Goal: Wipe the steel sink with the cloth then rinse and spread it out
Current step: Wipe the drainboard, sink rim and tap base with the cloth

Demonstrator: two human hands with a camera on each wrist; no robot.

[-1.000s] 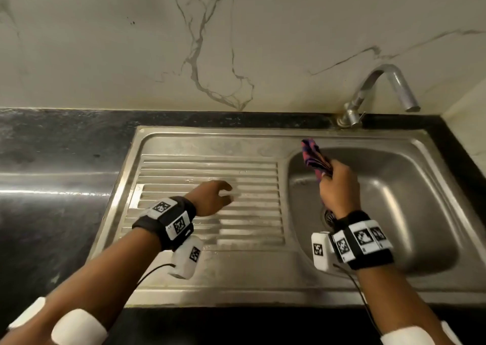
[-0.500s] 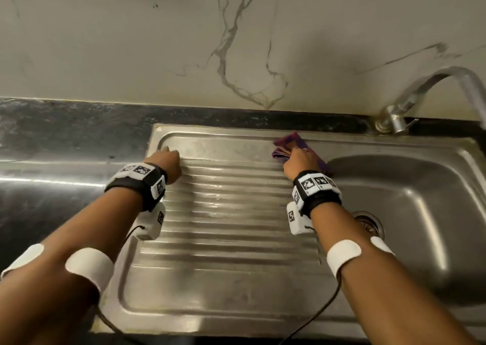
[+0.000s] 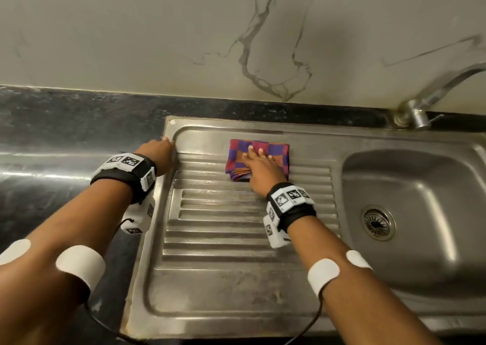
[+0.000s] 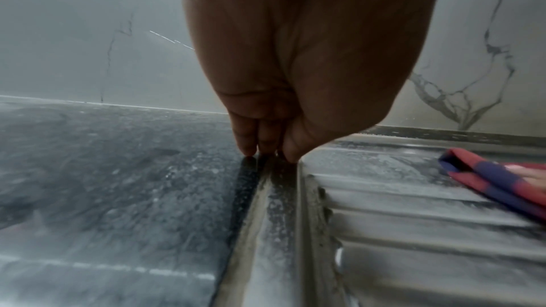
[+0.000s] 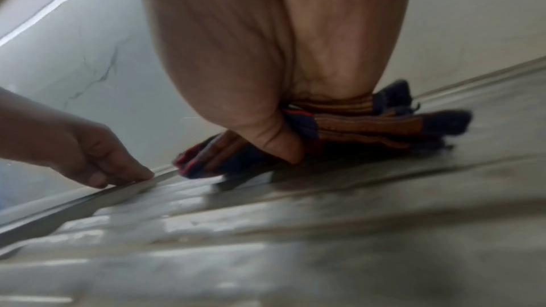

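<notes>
Right hand (image 3: pixel 259 167) flat on folded cloth (image 3: pixel 259 157), fingers straight, pressing it onto sink (image 3: pixel 236 286) drainboard at 12 o'clock for wiping; left hand (image 3: pixel 157 154) fingertips bracing on rim, gripping nothing.

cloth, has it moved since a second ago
Yes. The cloth left the basin below the tap and now lies on the ribbed drainboard, farther left.

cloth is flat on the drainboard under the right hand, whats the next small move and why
Probably slide the cloth toward the person along the ribbed drainboard. The right hand presses it flat with straight fingers at the far end of the ribs, and the ribs nearer the person look dull and smeared. The left hand rests its fingertips on the sink's left rim, seemingly bracing for a stroke.
</notes>
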